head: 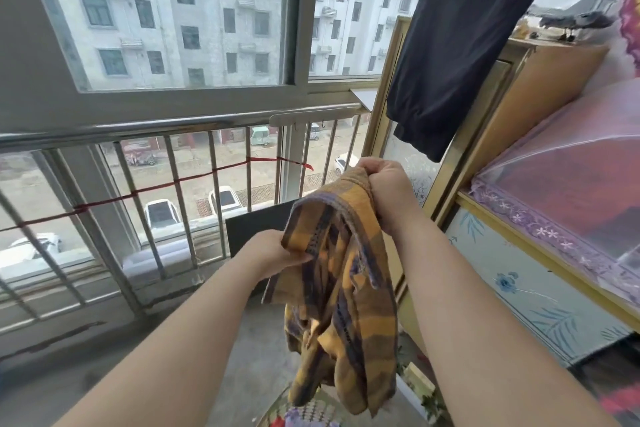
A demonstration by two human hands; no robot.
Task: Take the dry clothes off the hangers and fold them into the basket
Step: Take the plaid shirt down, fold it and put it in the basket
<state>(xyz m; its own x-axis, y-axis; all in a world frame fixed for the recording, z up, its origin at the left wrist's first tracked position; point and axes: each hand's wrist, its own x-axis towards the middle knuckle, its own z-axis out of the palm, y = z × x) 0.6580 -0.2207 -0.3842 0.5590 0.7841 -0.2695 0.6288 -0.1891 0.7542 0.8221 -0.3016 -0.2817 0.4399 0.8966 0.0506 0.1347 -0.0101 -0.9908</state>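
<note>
An orange and dark-striped garment (pixel 346 305) hangs in front of me, held by both hands. My right hand (pixel 384 184) is closed on its top edge, higher up. Lower and to the left, my left hand (pixel 273 253) pinches a fold of the same cloth. The garment droops down over a basket (pixel 277 409) at the bottom edge, where a bit of patterned cloth shows. A dark navy garment (pixel 460 45) still hangs from above at the upper right; its hanger is out of view.
A metal balcony railing (pixel 138 191) and window stand ahead, with a street far below. A wooden cabinet (pixel 519 97) and a shelf with a pink mesh cover (pixel 571 191) crowd the right side. A dark board (pixel 252 229) leans behind the hands.
</note>
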